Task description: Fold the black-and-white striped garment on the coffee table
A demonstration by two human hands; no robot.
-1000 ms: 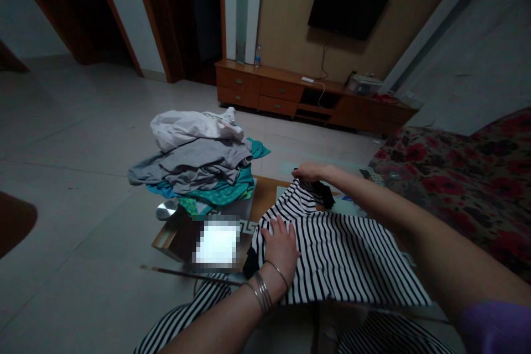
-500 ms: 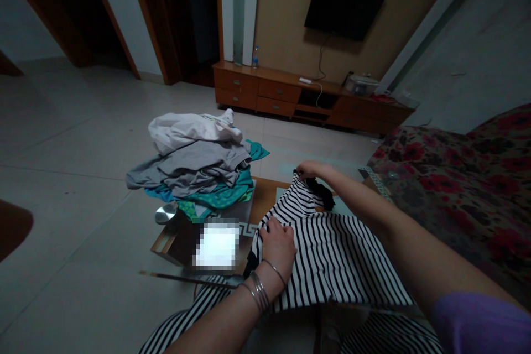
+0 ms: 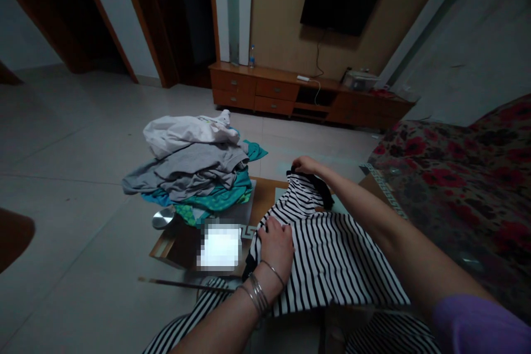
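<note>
A black-and-white striped shirt point(image 3: 332, 257) with black trim lies spread over the front of the low table point(image 3: 265, 196). My left hand point(image 3: 277, 246), with bangles at the wrist, rests flat on the shirt's left side, its fingers a little apart. At the far end, my right hand point(image 3: 306, 166) pinches the black-edged tip of a sleeve. The fingertips there are partly hidden by the hand itself. Black fabric shows beside the sleeve, under my right forearm.
A pile of clothes point(image 3: 194, 160), white, grey and teal, sits at the table's far left. Near it are a round metal object point(image 3: 163, 218) and a blurred bright rectangle point(image 3: 219, 247). A thin stick point(image 3: 182, 284) juts out at left. A floral-covered sofa point(image 3: 448, 177) stands right.
My right hand has shifted slightly up and left with the sleeve tip. My left hand stays on the shirt. The whole view has moved a little.
</note>
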